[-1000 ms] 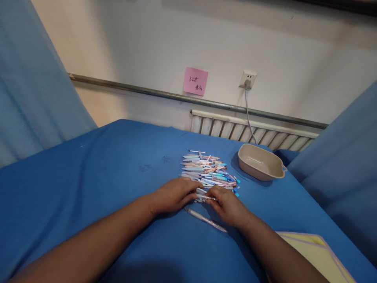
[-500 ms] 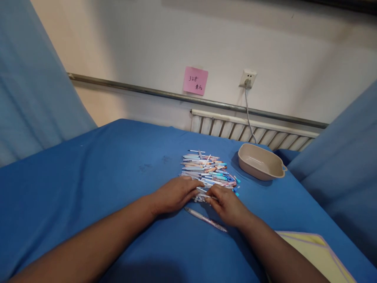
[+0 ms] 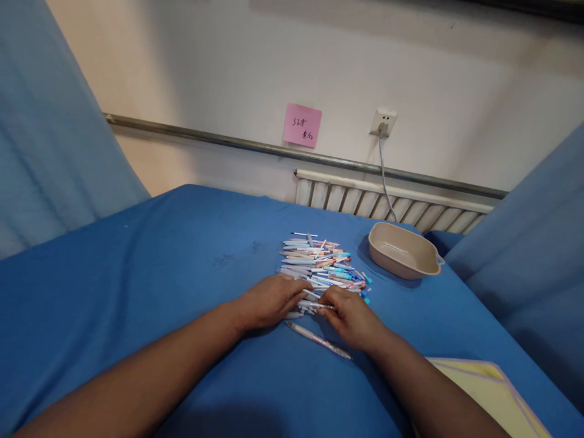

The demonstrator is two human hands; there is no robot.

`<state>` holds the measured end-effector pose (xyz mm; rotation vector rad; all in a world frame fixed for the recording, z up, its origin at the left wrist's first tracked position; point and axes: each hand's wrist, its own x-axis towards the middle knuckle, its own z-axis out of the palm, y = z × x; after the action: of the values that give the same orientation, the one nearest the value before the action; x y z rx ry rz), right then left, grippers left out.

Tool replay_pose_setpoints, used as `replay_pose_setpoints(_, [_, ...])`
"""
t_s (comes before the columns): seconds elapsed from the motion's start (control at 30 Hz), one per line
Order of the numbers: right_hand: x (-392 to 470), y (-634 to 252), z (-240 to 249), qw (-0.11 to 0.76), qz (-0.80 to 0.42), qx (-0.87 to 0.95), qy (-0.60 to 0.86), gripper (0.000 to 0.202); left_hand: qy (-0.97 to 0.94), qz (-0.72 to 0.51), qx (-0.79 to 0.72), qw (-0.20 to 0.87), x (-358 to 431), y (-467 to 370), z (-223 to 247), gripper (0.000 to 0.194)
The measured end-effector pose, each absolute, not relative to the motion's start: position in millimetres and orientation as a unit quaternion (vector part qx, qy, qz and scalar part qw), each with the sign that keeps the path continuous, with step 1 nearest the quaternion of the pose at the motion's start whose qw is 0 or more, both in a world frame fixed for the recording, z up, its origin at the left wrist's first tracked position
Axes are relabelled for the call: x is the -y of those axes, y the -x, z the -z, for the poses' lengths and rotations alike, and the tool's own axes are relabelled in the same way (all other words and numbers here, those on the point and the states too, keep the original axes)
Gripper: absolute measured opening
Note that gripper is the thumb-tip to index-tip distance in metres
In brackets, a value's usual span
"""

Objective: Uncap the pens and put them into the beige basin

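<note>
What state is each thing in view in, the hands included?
Left hand: fingers bent, at the pile; grip unclear
Right hand: closed on a slim white piece
Pile of pens: loose, roughly side by side
Single pen: lying apart, nearest the person
Beige basin: upright, uncovered
Plug: in the wall socket
Pink note: stuck up, handwritten

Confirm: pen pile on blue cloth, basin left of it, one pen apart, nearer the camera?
No: the head view shows the basin right of the pile, not left. The pile does lie on the blue cloth, with one pen apart, nearer the camera.
</note>
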<state>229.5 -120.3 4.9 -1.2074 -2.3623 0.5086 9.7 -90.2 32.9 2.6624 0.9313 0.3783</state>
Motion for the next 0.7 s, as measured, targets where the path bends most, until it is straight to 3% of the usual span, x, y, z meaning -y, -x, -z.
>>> replay_pose_setpoints(0.13, [122, -228, -7, 0.226, -0.181, 0.849, 0.443, 0.008, -0.934, -0.174, -0.274, 0.147, 92, -8, -35, 0.048])
replay_pose_setpoints(0.27, [122, -228, -6, 0.232, -0.182, 0.85, 0.437, 0.008, -0.932, -0.129, -0.312, 0.132, 91, -8, -33, 0.03])
replay_pose_setpoints(0.47, [119, -231, -3, 0.227, -0.175, 0.849, 0.445, 0.009, -0.929, -0.134, -0.32, 0.129, 89, -6, -36, 0.034])
replay_pose_setpoints(0.7, [112, -248, -3, 0.169, -0.167, 0.845, 0.48, 0.005, -0.938, -0.091, -0.321, 0.099, 85, -6, -38, 0.021])
